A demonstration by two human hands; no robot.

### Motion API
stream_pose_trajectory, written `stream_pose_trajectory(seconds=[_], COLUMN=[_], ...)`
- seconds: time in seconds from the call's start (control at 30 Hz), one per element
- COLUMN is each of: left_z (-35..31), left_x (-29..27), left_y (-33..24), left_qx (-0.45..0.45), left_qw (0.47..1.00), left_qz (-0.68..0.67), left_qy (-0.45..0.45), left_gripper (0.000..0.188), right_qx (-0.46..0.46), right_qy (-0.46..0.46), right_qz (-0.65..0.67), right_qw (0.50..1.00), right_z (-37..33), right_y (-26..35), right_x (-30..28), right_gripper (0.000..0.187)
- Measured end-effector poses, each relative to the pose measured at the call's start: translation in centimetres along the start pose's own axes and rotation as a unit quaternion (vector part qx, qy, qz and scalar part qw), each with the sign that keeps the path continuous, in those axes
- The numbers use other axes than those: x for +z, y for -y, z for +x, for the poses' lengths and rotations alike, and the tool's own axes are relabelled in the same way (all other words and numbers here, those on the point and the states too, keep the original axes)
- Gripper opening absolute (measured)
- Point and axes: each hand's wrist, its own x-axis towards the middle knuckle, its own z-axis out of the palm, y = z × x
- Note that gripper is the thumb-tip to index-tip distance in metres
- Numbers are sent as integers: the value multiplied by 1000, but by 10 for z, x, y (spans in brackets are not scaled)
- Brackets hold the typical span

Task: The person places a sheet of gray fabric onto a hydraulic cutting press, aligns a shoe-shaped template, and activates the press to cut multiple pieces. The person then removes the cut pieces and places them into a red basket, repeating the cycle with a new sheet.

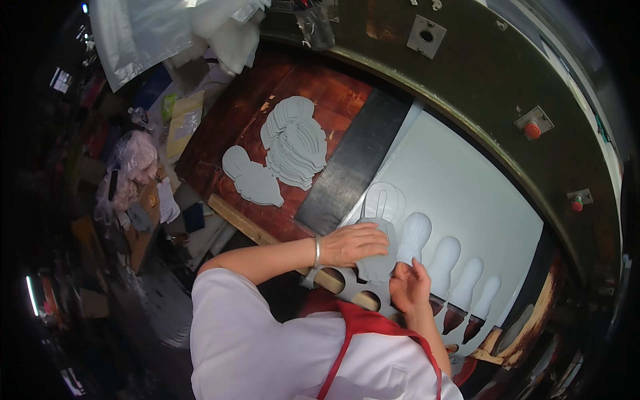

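My left hand [355,245] lies palm down, its fingers stretched across a flat grey bottle-shaped piece [378,267]. At the right edge of that piece is my right hand [409,287], its thumb and a raised finger apart and its other fingers partly curled. What lies under my left palm is hidden. Just beyond my fingers is a rounded outline with a narrow U-shaped loop [381,198]. A row of pale bottle-shaped forms, the nearest a large one [416,233], runs rightward along the light board [480,180].
Stacked grey cut pieces [298,147] and a smaller pile [253,179] lie on the reddish-brown wooden table [333,83]. A grey sheet with cut-out holes [348,280] sits by my body. Behind the board runs a dark green machine beam [460,73] with a red button [532,130].
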Motion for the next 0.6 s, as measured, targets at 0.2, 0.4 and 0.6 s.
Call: stream_pose_trajectory(seconds=[0.2,0.4,0.6], left_z=[7,-48,-131], left_x=[-57,-176,-152], left_y=[5,-10,24], left_qx=[-355,-213,-201], left_qw=[842,745,847], left_qz=[-112,176,448], left_qy=[-389,-608,-205], left_gripper=[20,22,50], right_qx=[-132,-223,-233], right_qy=[-168,-237,-252], right_qz=[-350,-322,-248], right_qw=[912,889,906], right_z=[-50,-109,-116], right_y=[41,68,63], right_x=[13,-19,-40], right_gripper=[14,11,11])
